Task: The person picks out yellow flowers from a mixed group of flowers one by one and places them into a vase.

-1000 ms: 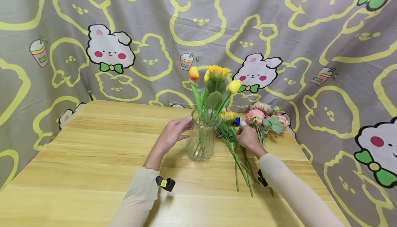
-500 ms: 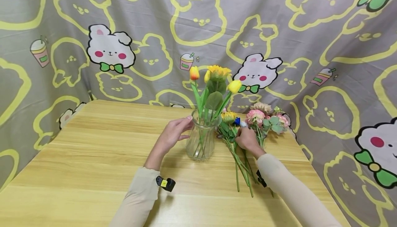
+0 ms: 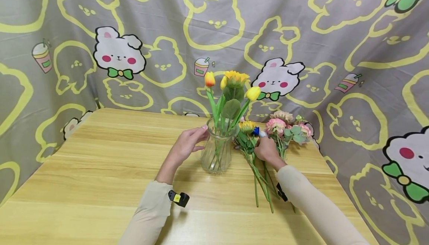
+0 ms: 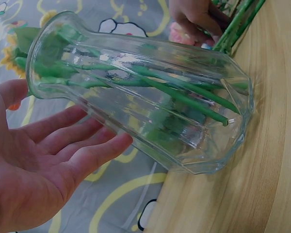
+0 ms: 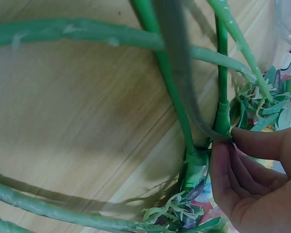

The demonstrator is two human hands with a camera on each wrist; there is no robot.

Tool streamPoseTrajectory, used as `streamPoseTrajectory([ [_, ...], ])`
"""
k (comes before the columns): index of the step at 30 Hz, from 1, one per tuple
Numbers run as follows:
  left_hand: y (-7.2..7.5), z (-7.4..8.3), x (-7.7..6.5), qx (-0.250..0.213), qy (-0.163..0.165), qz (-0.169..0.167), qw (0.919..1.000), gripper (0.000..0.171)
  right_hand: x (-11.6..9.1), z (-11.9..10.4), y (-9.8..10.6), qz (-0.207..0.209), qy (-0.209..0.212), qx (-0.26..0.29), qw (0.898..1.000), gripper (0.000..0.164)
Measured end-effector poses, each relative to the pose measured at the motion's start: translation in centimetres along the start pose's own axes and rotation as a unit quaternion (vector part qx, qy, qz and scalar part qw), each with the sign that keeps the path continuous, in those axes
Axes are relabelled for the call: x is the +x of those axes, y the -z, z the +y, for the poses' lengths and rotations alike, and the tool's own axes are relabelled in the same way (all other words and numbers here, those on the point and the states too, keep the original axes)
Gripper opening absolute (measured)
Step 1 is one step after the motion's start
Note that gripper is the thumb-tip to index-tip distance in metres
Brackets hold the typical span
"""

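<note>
A clear glass vase (image 3: pixel 217 155) stands upright on the table. It holds an orange-red tulip (image 3: pixel 209 79), yellow tulips (image 3: pixel 253 93) and a sunflower (image 3: pixel 236 76); their stems show through the glass. My left hand (image 3: pixel 183 145) is at the vase's left side, thumb at the rim and fingers loosely extended along the glass. To the vase's right, my right hand (image 3: pixel 267 149) pinches a dark flower stem (image 5: pixel 177 53) between thumb and forefinger. Which bloom belongs to that stem I cannot tell. Near this hand lie another sunflower (image 3: pixel 247 126), a blue flower (image 3: pixel 256 130) and a whitish bloom (image 3: pixel 263 134).
Pink flowers (image 3: pixel 276 126) with grey-green leaves and a beige bloom (image 3: pixel 282 115) lie at the back right of the wooden table (image 3: pixel 100 185). Several loose green stems (image 3: pixel 256 189) point toward the front. A patterned grey cloth (image 3: pixel 161 10) hangs behind and beside the table.
My right hand and forearm have shifted very slightly left, still among the stems. The left hand and the vase stay in place.
</note>
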State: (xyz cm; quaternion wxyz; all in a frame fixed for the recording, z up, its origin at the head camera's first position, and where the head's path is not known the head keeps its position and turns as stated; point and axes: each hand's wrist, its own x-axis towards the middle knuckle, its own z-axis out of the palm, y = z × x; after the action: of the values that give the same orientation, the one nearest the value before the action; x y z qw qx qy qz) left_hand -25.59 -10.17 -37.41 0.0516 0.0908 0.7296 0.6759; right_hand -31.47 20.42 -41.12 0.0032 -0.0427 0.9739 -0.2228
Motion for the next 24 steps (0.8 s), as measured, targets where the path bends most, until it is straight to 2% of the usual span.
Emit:
streamPoseTrajectory([
  [3, -0.01, 0.04, -0.03, 0.000, -0.001, 0.000, 1.0000, 0.069, -0.05, -0.18, 0.08, 0.004, 0.001, 0.007, 1.000, 0.035],
  [15, -0.08, 0.01, -0.02, -0.001, -0.005, -0.002, 1.0000, 0.069, -0.18, -0.24, 0.35, 0.004, 0.004, 0.013, 1.000, 0.037],
  [24, -0.08, 0.01, 0.05, 0.001, 0.000, 0.002, 1.0000, 0.067, -0.17, -0.18, 0.35, 0.011, -0.012, 0.022, 1.000, 0.040],
])
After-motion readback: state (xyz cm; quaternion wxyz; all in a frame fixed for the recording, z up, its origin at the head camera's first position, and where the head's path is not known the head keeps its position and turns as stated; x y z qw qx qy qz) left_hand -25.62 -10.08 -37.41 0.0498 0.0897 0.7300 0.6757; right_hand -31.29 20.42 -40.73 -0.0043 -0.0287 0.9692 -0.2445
